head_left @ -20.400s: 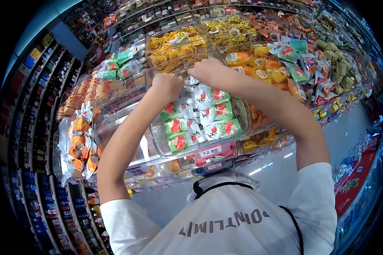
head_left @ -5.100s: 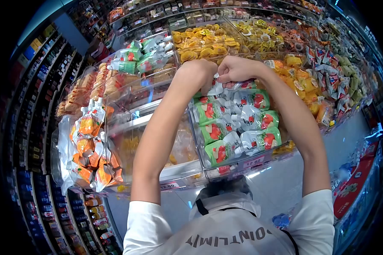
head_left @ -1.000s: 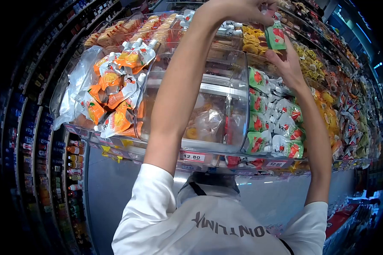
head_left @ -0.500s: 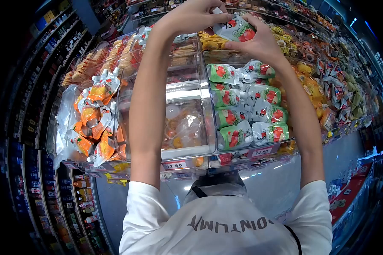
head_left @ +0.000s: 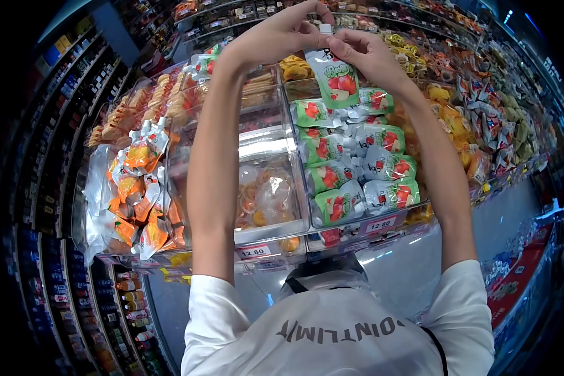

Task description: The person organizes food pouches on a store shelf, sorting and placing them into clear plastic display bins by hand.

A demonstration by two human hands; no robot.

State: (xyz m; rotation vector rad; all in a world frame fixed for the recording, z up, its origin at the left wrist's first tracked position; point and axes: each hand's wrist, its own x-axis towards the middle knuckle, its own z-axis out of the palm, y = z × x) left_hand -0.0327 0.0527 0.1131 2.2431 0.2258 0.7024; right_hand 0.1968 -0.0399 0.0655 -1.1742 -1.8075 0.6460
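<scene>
A green-and-white spouted jelly pouch (head_left: 338, 83) with red fruit printed on it hangs upright, its white cap at the top. My left hand (head_left: 288, 34) pinches the pouch's upper left edge beside the spout. My right hand (head_left: 371, 57) is closed on the upper right edge, thumb in front. Below, a clear bin holds two columns of matching green pouches (head_left: 335, 175), and the held pouch's lower end overlaps the farthest ones in view.
Orange spouted pouches (head_left: 145, 188) fill a bin at the left beside a plastic bag (head_left: 100, 207). The middle bin (head_left: 271, 235) has round, clear-wrapped items. Price tags (head_left: 380, 225) line the front rim. Yellow-wrapped snacks (head_left: 448, 125) lie to the right; bottle shelves (head_left: 131, 307) stand at the lower left.
The pouch has turned from lying sideways to hanging upright with its printed front facing me. My right hand has shifted from its body to its top edge, near my left hand.
</scene>
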